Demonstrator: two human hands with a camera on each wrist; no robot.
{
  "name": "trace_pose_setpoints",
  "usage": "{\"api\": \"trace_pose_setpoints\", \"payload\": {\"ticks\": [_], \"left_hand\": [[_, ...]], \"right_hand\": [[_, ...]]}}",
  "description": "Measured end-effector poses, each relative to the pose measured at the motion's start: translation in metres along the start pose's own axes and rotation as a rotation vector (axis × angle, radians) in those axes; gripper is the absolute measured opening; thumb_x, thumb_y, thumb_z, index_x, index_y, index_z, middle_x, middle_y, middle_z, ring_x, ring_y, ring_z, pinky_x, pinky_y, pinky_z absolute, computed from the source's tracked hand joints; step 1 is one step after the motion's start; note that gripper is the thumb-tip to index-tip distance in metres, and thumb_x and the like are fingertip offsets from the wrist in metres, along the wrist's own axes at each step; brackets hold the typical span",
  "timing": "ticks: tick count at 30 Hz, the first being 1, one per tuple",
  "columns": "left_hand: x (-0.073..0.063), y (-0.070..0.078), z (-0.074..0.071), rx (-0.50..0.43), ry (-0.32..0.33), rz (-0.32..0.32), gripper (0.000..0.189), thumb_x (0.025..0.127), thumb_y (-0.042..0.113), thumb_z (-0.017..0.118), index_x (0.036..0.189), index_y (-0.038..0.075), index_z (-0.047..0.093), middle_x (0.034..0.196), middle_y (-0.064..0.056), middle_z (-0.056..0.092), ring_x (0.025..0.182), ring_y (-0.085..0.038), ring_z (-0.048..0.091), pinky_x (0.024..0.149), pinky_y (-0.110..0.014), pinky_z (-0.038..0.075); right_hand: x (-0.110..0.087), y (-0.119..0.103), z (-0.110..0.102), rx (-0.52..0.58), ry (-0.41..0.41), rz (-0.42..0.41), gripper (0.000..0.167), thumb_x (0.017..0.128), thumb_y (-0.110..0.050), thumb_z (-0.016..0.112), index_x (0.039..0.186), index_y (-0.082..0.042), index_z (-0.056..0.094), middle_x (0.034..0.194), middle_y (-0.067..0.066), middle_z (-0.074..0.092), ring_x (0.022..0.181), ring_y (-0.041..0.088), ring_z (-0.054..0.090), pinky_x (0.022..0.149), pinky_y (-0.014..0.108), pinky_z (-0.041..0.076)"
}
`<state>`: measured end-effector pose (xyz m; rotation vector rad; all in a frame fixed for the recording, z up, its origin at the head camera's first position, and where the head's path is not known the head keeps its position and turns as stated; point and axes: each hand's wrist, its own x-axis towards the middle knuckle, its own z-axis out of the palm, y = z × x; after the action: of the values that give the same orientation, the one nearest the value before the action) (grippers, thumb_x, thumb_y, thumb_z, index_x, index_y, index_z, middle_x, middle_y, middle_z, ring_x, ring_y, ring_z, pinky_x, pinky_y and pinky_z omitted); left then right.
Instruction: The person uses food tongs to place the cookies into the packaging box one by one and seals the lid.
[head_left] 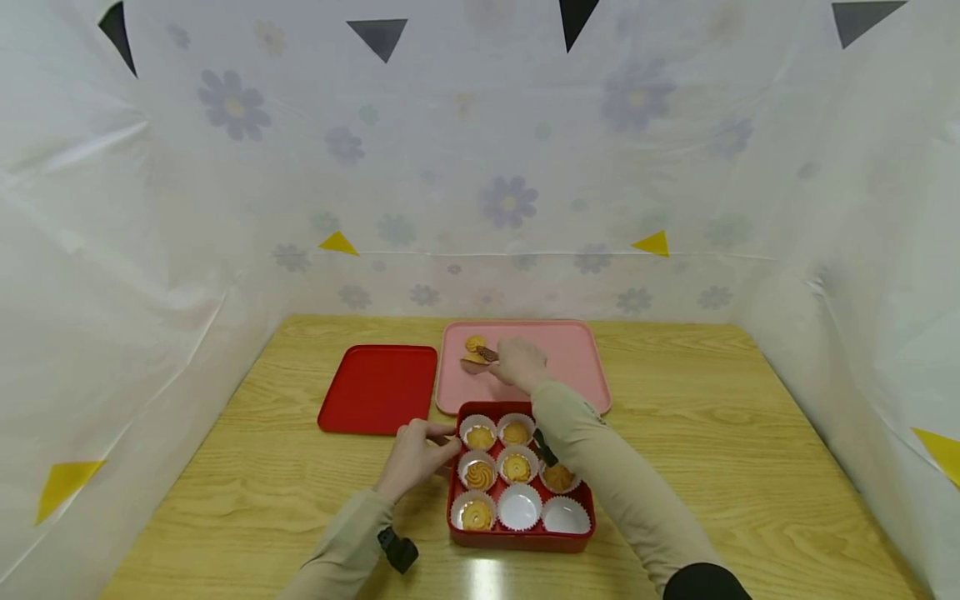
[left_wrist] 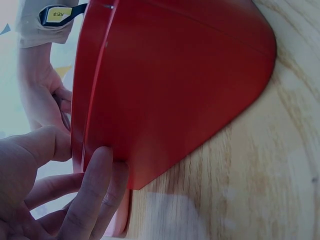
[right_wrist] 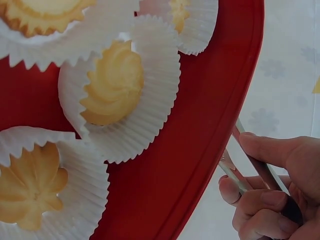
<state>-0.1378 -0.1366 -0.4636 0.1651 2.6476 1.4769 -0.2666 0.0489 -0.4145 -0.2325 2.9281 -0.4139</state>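
Note:
My right hand reaches over the pink tray, close to a few cookies lying there. In the right wrist view it grips metal tongs, whose tips are hidden behind the box rim. A dark brown patterned cookie lies right by the fingers. My left hand holds the left wall of a red box, thumb at the rim and fingers against the outside. Inside the box stand white paper cups, several with a golden cookie. Two cups in the near row show bare white bottoms.
A flat red tray lies left of the pink tray on the wooden table. Behind and at both sides hang white sheets, the back one printed with flowers. My right forearm crosses over the box's right side.

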Motion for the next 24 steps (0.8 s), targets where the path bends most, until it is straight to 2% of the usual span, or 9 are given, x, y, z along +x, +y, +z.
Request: {"api": "trace_pose_setpoints", "payload": {"ticks": [7,12,19,24], "left_hand": [[0.0,0.0,0.0,-0.004,0.004,-0.002,0.032,0.087,0.013,0.071,0.115,-0.003,0.074,0.093,-0.017,0.078,0.062,-0.014,0.074,0.056,-0.025,0.053],[0.0,0.001,0.0,-0.03,-0.004,-0.011,0.033,0.088,0.012,0.07,0.116,-0.004,0.073,0.094,-0.019,0.078,0.061,-0.017,0.074,0.055,-0.025,0.054],[-0.001,0.002,0.001,-0.046,-0.013,-0.017,0.033,0.088,0.012,0.07,0.117,-0.004,0.073,0.095,-0.02,0.077,0.06,-0.019,0.075,0.054,-0.026,0.056],[-0.001,0.002,0.001,-0.03,-0.008,-0.014,0.032,0.088,0.012,0.069,0.116,-0.003,0.074,0.094,-0.018,0.078,0.061,-0.017,0.074,0.055,-0.025,0.055]], "right_hand": [[-0.001,0.002,-0.001,0.005,-0.008,0.006,0.024,0.096,-0.029,0.066,0.084,-0.012,0.056,0.071,0.002,0.045,0.063,0.016,0.039,0.052,0.031,0.03],[-0.001,0.005,-0.002,0.016,-0.019,0.011,0.029,0.096,-0.032,0.067,0.081,-0.012,0.052,0.07,0.001,0.041,0.063,0.015,0.038,0.052,0.03,0.03],[-0.009,0.011,-0.008,0.018,-0.025,0.012,0.027,0.095,-0.035,0.066,0.086,-0.011,0.057,0.074,0.002,0.05,0.064,0.016,0.044,0.054,0.03,0.035],[-0.016,0.019,-0.013,0.03,-0.013,-0.011,0.031,0.096,-0.037,0.065,0.082,-0.01,0.057,0.07,0.001,0.049,0.06,0.015,0.043,0.053,0.028,0.034]]}}
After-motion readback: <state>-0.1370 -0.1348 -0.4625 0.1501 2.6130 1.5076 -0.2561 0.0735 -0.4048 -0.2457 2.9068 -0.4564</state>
